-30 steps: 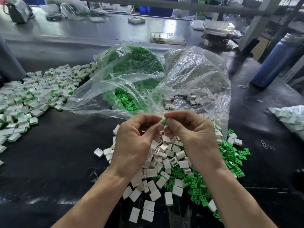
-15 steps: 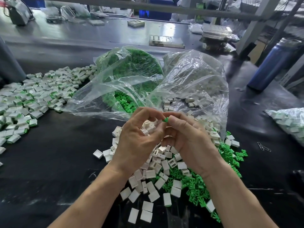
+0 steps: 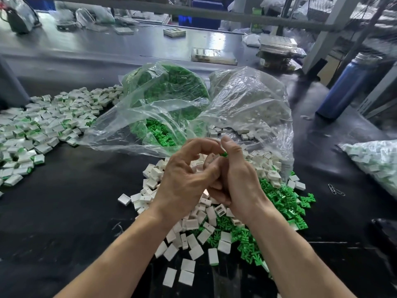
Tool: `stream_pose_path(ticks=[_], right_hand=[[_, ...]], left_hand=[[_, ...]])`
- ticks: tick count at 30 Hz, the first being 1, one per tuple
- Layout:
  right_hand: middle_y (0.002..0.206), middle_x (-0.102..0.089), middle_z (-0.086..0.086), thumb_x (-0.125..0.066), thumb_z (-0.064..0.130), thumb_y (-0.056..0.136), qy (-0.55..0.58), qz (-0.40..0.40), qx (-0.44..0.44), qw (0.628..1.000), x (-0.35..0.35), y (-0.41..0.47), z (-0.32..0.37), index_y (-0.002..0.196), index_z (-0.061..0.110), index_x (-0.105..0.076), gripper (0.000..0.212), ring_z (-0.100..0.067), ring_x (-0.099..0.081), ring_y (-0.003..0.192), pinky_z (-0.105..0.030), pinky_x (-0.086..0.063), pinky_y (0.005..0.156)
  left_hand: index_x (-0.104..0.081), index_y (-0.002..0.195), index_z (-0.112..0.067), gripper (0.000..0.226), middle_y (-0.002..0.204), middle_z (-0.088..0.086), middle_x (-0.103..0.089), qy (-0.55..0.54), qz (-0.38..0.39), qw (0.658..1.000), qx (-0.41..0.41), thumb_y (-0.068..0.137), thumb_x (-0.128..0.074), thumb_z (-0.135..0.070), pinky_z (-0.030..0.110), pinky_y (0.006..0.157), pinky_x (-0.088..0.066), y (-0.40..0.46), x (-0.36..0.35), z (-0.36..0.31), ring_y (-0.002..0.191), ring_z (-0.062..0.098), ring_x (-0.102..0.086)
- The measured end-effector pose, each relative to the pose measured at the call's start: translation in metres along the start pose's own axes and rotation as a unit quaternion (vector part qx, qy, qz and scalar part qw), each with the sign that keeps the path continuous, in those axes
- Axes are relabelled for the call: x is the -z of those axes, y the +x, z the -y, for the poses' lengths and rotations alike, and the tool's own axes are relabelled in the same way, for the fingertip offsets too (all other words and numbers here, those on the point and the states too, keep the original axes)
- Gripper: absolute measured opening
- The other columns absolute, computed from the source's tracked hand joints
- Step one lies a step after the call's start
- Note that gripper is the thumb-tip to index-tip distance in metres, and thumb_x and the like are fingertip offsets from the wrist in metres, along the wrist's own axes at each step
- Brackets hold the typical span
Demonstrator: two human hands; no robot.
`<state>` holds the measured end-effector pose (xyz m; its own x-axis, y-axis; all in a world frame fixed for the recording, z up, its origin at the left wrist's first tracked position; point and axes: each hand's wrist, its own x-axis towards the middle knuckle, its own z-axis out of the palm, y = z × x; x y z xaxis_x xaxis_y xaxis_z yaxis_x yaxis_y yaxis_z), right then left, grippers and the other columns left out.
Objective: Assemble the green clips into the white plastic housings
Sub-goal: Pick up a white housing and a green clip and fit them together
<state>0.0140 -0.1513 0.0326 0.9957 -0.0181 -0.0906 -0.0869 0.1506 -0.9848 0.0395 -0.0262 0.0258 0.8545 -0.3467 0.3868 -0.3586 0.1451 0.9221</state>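
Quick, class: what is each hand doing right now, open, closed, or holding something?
Left hand: fingers curled, apparently around a white housing.
Right hand: pinching a green clip at its fingertips.

It was a factory assembly bench: a long dark worktable (image 3: 64,211) heaped with small white housings (image 3: 189,233) and green clips (image 3: 285,203), clear bulk bags (image 3: 247,108) of parts, and metal racking (image 3: 322,26) behind.

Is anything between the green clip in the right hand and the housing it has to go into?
Nothing visible. The right hand pinches the green clip right beside the white housing in the left hand. The fingers hide the joint itself, so the seating cannot be judged.
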Motion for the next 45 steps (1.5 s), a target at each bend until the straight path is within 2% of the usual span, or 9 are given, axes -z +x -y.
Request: stream_pose_path(ticks=[3,5,7,12,18,25,29,40,45], right_hand=[[0.055,-0.035,0.004,-0.030,0.064,0.107,0.007,0.005,0.013,1.000,-0.003,0.000,0.010,0.058,0.030,-0.064,0.069,-0.014,-0.030,0.044,-0.022,-0.028,0.038],[0.055,-0.032,0.004,-0.031,0.062,0.107,0.025,0.005,0.016,1.000,-0.004,0.001,0.015,0.056,0.026,-0.059,0.068,-0.014,-0.027,0.045,-0.022,-0.026,0.039],[0.055,-0.031,0.004,-0.031,0.063,0.107,0.031,0.007,0.024,0.999,-0.005,0.003,0.018,0.060,0.023,-0.051,0.064,-0.015,-0.025,0.046,-0.021,-0.025,0.039],[0.053,-0.032,0.006,-0.029,0.059,0.108,0.047,-0.004,0.029,0.998,-0.003,0.009,0.016,0.060,0.023,-0.043,0.061,-0.014,-0.025,0.045,-0.021,-0.024,0.039],[0.055,-0.052,0.004,-0.032,0.046,0.110,0.040,-0.091,0.018,0.995,-0.005,0.010,0.002,0.079,0.015,-0.060,0.052,-0.009,-0.046,0.046,-0.020,-0.038,0.040],[0.068,-0.056,-0.010,-0.029,0.063,0.106,0.003,-0.068,0.040,0.997,-0.010,-0.003,0.002,0.070,0.022,-0.068,0.067,-0.020,-0.055,0.062,-0.025,-0.048,0.048],[0.054,-0.044,0.006,-0.025,0.060,0.107,0.006,-0.046,0.043,0.998,-0.011,-0.006,0.002,0.052,0.027,-0.058,0.073,-0.009,-0.041,0.047,-0.020,-0.037,0.042],[0.056,-0.031,0.008,-0.037,0.071,0.099,0.061,0.024,0.018,0.998,-0.003,-0.001,-0.009,0.063,0.023,-0.042,0.060,-0.014,-0.022,0.050,-0.033,-0.015,0.043],[0.059,-0.028,0.005,-0.036,0.069,0.101,0.063,0.035,0.013,0.997,-0.001,-0.001,-0.007,0.057,0.027,-0.056,0.064,-0.013,-0.024,0.049,-0.036,-0.015,0.046]], left_hand=[[-0.070,0.106,-0.015,0.012,0.103,0.000,-0.074,-0.022,0.007,1.000,-0.001,0.095,-0.073,-0.012,0.032,0.082,-0.063,0.004,0.003,-0.005,0.092,0.014,-0.074],[-0.071,0.106,-0.017,0.015,0.101,-0.001,-0.074,-0.001,0.013,1.000,-0.009,0.092,-0.075,-0.021,0.058,0.098,-0.053,0.008,0.007,-0.007,0.102,0.025,-0.070],[-0.071,0.106,-0.014,0.022,0.100,0.003,-0.074,-0.012,0.019,1.000,-0.013,0.089,-0.075,-0.029,0.068,0.100,-0.047,0.013,0.009,-0.008,0.102,0.031,-0.068],[-0.071,0.105,-0.016,0.021,0.098,0.008,-0.072,-0.063,0.025,0.998,0.009,0.089,-0.074,-0.030,0.040,0.084,-0.058,0.018,0.004,0.000,0.093,0.022,-0.068],[-0.075,0.103,-0.019,0.012,0.096,0.003,-0.077,-0.091,0.002,0.995,0.038,0.093,-0.074,-0.014,0.023,0.076,-0.059,0.013,-0.003,0.016,0.090,0.016,-0.075],[-0.069,0.109,-0.005,0.013,0.097,0.003,-0.075,-0.105,0.005,0.994,0.007,0.096,-0.069,-0.008,0.024,0.077,-0.059,0.002,-0.001,0.013,0.089,0.016,-0.074],[-0.065,0.108,-0.003,0.010,0.093,0.004,-0.072,-0.133,0.003,0.991,0.006,0.098,-0.066,-0.005,0.024,0.076,-0.059,-0.002,-0.003,0.012,0.087,0.015,-0.072],[-0.068,0.105,-0.004,0.013,0.085,0.004,-0.071,-0.132,0.014,0.991,0.030,0.093,-0.070,-0.010,0.025,0.071,-0.059,-0.001,0.001,0.011,0.077,0.013,-0.068],[-0.068,0.104,-0.008,0.012,0.082,0.004,-0.069,-0.134,0.011,0.990,0.030,0.094,-0.070,-0.013,0.027,0.068,-0.059,-0.002,0.000,0.010,0.073,0.014,-0.068]])
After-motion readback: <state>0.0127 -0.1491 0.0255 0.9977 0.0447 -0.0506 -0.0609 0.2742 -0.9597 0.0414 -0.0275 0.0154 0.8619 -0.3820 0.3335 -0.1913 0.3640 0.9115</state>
